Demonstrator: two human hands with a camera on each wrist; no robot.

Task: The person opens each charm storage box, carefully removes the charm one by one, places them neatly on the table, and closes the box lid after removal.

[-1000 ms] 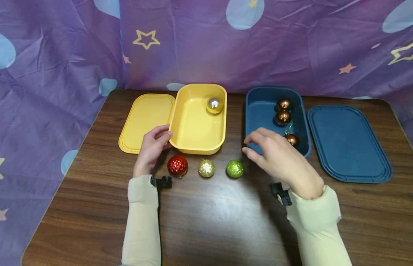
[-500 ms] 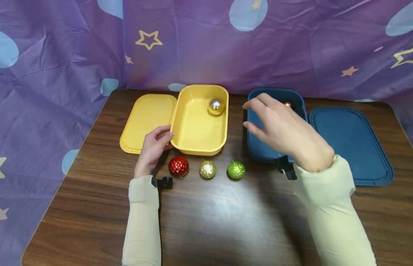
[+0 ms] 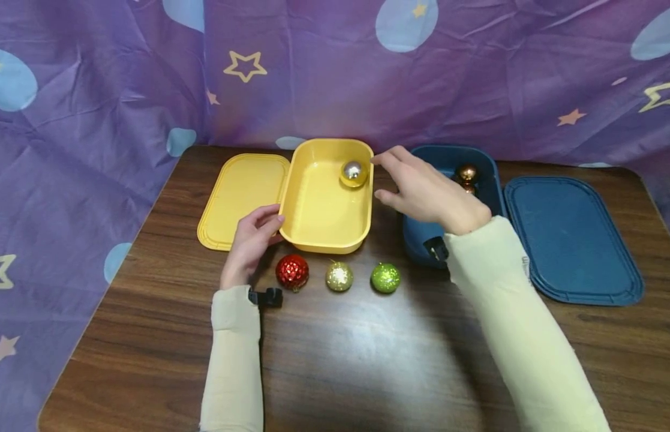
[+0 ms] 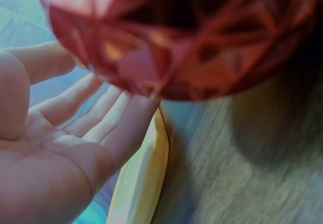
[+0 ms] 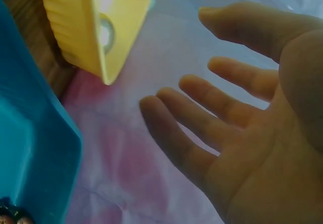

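My left hand (image 3: 254,239) touches the near left corner of the yellow box (image 3: 324,245), its fingers loosely extended in the left wrist view. Inside that box, toward the far right, lies a silver and yellow ball (image 3: 353,174). Above the gap between the boxes hovers my right hand (image 3: 421,187), fingers spread and holding nothing, with fingertips close to the yellow box's right rim. A red faceted bauble (image 3: 293,272), a gold glitter bauble (image 3: 339,276) and a green glitter bauble (image 3: 385,278) sit in a row before the yellow box. The red one looms large in the left wrist view.
Behind my right hand stands the blue box (image 3: 445,153) with copper baubles (image 3: 467,173), partly hidden by the arm. A yellow lid (image 3: 243,195) lies at the left and a blue lid (image 3: 574,240) at the right. A purple starry cloth (image 3: 324,90) hangs behind the table.
My right hand has moved up and away from the blue box's near part, then left to the yellow box's rim. The left hand has stayed at the yellow box.
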